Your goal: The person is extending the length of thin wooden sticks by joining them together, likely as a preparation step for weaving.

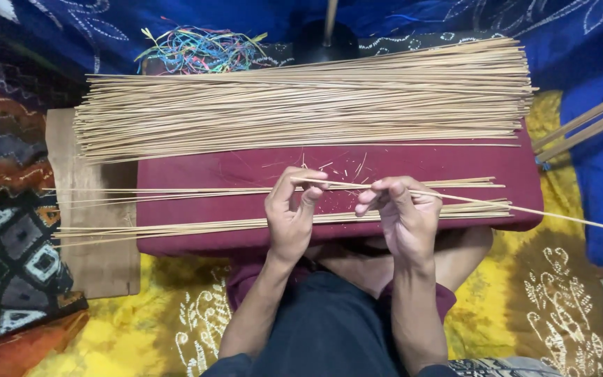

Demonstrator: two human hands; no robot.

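One thin stick [455, 197] is pinched between both hands above the maroon cushion [197, 171].
It is held level at its near end, left hand [289, 213] and right hand [403, 213] closed on it with fingertips, so it is kept apart from the big bundle [301, 101] behind.

My left hand [291, 209] was raised in front of me, palm turned toward me, thumb and forefinger pinched together at the top. My right hand [403, 213] sat just beside it at the same height, fingers curled inward, fingertips pinched. Both forearms ran up from my lap, roughly parallel.
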